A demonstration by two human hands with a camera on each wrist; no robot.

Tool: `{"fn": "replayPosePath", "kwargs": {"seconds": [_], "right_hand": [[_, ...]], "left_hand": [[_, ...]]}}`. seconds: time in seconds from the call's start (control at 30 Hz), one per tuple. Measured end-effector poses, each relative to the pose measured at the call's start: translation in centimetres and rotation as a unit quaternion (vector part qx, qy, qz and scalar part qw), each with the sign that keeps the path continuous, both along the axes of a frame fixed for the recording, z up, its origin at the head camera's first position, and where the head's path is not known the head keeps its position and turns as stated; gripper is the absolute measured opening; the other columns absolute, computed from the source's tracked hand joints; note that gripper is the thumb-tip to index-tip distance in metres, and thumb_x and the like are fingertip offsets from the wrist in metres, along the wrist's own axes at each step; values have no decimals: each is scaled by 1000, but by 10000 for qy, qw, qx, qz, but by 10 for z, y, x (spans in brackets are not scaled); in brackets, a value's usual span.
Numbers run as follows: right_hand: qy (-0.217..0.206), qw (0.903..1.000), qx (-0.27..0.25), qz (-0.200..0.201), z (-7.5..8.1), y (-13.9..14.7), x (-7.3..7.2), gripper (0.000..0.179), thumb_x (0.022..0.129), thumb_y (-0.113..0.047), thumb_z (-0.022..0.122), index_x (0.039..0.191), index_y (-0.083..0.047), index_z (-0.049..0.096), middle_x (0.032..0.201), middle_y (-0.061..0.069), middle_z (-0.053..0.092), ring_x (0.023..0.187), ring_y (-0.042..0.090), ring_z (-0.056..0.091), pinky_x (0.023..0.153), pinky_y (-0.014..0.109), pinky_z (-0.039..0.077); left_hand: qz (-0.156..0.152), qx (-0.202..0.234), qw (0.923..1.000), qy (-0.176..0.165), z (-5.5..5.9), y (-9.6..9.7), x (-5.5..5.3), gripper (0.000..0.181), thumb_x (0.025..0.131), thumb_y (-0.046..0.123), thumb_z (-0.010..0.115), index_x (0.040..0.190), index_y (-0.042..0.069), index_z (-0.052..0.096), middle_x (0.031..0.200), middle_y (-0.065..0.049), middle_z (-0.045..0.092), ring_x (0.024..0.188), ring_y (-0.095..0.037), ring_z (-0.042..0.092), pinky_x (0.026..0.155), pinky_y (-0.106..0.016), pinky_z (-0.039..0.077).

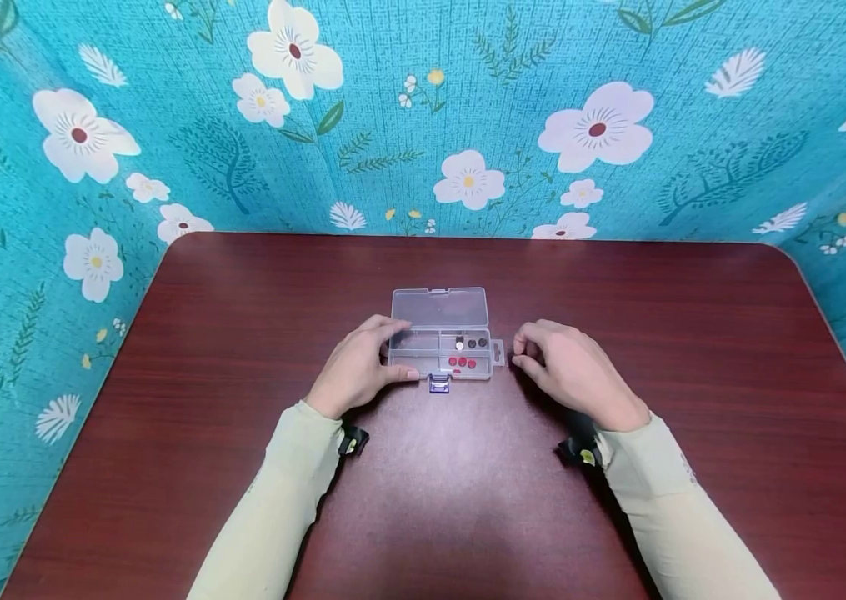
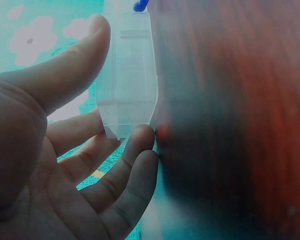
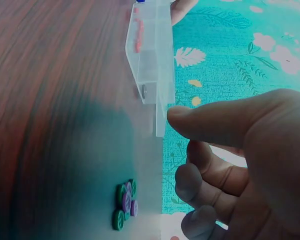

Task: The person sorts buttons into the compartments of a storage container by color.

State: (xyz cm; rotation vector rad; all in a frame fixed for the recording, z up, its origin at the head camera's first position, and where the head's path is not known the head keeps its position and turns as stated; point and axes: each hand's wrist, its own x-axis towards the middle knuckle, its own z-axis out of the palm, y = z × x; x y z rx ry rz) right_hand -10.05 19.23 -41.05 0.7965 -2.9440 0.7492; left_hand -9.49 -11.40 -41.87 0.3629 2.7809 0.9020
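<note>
A clear plastic compartment box [image 1: 423,362] lies on the table with its lid [image 1: 440,308] swung back and its blue latch [image 1: 439,384] at the front. My left hand [image 1: 358,360] holds the box's left end, thumb on the front edge and fingers behind. Red buttons [image 1: 463,362] lie in the front right compartment; dark ones [image 1: 472,343] and a pale one [image 1: 459,343] lie in the back right. My right hand [image 1: 568,367] hovers by the box's hanging tab [image 1: 498,352], fingers loosely curled around nothing. Green and purple buttons [image 3: 126,200] lie near it, hidden in the head view.
The dark red wooden table [image 1: 438,517] stretches around the box on all sides. Behind its far edge hangs a turquoise flowered cloth [image 1: 392,108]. Each wrist carries a black strap with a small camera.
</note>
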Motion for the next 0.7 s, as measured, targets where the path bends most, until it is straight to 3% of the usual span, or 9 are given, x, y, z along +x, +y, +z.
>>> {"fn": "replayPosePath", "kwargs": {"seconds": [0.7], "right_hand": [[-6,9999,-68,-108,5,-23,-3,13,86,-10,73,85,-17,63,78,-6,56,69,11,53,63,33,44]], "left_hand": [[-12,52,10000,72,1,0,0,70,81,36,86,141,13,59,134,-4,58,120,-22,57,101,-42,46]]}}
